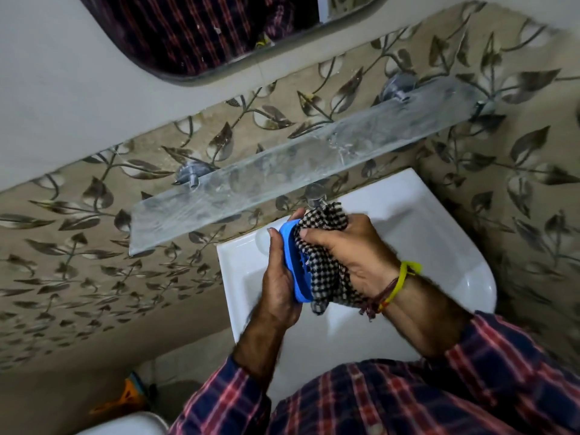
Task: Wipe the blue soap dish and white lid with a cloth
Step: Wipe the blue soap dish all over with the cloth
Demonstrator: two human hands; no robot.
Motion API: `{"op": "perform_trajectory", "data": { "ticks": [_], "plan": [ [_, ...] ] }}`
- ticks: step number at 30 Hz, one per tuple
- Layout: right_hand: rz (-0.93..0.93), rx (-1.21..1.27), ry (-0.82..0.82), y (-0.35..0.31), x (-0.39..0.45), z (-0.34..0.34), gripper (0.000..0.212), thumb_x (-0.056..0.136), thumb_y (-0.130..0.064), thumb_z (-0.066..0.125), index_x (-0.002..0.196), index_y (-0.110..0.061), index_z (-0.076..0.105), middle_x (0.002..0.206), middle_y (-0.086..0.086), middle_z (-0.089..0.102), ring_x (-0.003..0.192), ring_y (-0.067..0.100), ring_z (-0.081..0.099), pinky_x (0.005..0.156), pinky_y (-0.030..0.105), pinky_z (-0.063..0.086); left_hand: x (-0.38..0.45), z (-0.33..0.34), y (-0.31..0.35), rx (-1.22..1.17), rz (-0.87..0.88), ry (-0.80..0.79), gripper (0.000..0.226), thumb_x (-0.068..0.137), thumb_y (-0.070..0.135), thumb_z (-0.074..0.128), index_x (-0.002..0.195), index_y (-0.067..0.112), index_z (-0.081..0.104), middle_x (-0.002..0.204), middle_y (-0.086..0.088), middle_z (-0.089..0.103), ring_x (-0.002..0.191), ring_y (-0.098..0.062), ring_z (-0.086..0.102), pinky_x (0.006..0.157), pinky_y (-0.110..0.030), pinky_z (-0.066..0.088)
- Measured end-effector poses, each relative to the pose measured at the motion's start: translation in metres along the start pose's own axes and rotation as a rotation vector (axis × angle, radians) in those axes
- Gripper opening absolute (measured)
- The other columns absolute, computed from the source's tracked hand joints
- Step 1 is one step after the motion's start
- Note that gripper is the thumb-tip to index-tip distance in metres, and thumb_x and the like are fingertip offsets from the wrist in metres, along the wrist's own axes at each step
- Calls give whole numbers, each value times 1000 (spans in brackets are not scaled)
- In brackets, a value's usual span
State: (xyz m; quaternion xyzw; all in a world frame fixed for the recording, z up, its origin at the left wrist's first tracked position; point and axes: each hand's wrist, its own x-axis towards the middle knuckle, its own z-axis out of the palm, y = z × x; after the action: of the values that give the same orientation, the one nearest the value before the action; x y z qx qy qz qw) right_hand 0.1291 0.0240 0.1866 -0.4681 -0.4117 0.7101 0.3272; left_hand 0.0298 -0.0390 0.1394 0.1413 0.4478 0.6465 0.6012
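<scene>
Above a white sink, the left hand grips the blue soap dish; the right hand, clenched on a checked cloth, presses it into the dish.

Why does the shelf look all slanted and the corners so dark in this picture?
In the head view, the wide lens and tilted head make the glass shelf run slanted; the light is dim, so the floor corner at the lower left goes dark and murky; the white sink shows soft shine and hand shadows; the soap dish and cloth look fairly sharp.
</scene>
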Motion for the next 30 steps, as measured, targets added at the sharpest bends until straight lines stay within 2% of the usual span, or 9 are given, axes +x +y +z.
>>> {"op": "perform_trajectory", "data": {
  "ticks": [4,7,9,13,16,19,24,27,30],
  "plan": [
    [273,255,-64,-5,-9,-5,18,80,-2,74,98,0,74,92,22,75,84,35,74,75,46,61,-6,7,-10,6,-16,0,73,100,61,29,149,9,42,145,-19,54,135,-31,53,106,-39,50],
    [469,390,-150,0,-13,-7,24,82,-8,71,106,-3,73,104,19,74,95,35,72,91,47,54,-10,11,-14,-48,3,17,64,100,56,31,144,13,51,143,-20,56,133,-33,54,108,-43,48],
    [527,472,-188,-1,-17,-8,24,87,-8,65,110,-2,72,108,19,73,99,33,70,91,43,53,-12,16,-14,-75,21,27,58,100,54,33,137,16,59,141,-19,59,131,-33,56,110,-46,46],
    [410,427,-268,-7,-23,-9,27,89,0,61,115,-2,67,108,17,72,94,29,70,87,40,56,-11,16,-12,-46,53,53,58,102,54,29,131,16,62,134,-18,63,122,-30,62,108,-44,47],
    [246,260,-266,-10,-23,-8,29,85,6,64,114,-1,67,105,17,73,90,28,72,83,40,59,-6,17,2,34,110,37,60,103,56,28,141,17,53,137,-22,59,125,-34,58,108,-47,47],
    [178,124,-250,-9,-23,-11,30,83,7,67,112,0,66,99,18,73,84,27,72,72,38,61,-5,19,8,83,125,30,62,101,59,30,145,19,49,129,-21,63,118,-34,62,104,-47,49],
    [146,143,-243,-9,-16,-18,29,84,7,65,112,-1,68,106,24,71,92,35,70,84,49,58,-14,24,-5,139,56,54,66,101,58,28,146,14,47,138,-18,61,127,-31,60,102,-40,52],
    [128,-39,-307,-1,-20,-20,27,84,4,67,111,-2,66,101,18,73,92,28,71,78,38,60,-8,17,5,135,87,12,62,99,59,29,143,21,51,116,-13,70,106,-28,67,86,-38,59],
    [135,-85,-302,0,-20,-18,27,84,1,69,110,-2,65,95,13,73,86,21,71,70,31,58,-9,16,8,184,90,3,62,97,61,31,143,25,51,115,-13,70,105,-28,68,88,-41,58]
  ]
}}
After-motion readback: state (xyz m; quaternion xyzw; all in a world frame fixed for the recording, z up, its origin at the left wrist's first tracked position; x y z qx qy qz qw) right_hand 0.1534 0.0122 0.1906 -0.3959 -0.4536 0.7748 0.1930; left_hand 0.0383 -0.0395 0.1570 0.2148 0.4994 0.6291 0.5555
